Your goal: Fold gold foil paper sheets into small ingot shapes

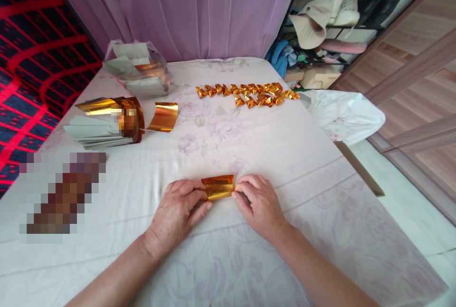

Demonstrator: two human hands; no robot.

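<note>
On the table (292,155), covered in a pale flowered cloth, a stack of gold and silver paper sheets (103,124) lies far left of the folded gold sheet (218,187), with a clear bag of more sheets (138,71) behind it. A loose curled gold sheet (164,117) rests up and left of the folded gold sheet. The left hand (178,214) pinches the folded sheet's left end between thumb and fingers pressed together. The sheet lies on the cloth at the near middle. The right hand (258,205) pinches its right end with curled fingertips. A row of small folded gold pieces (249,94) lies well beyond it, and a white plastic bag (342,114) sits at the table's right edge.
</note>
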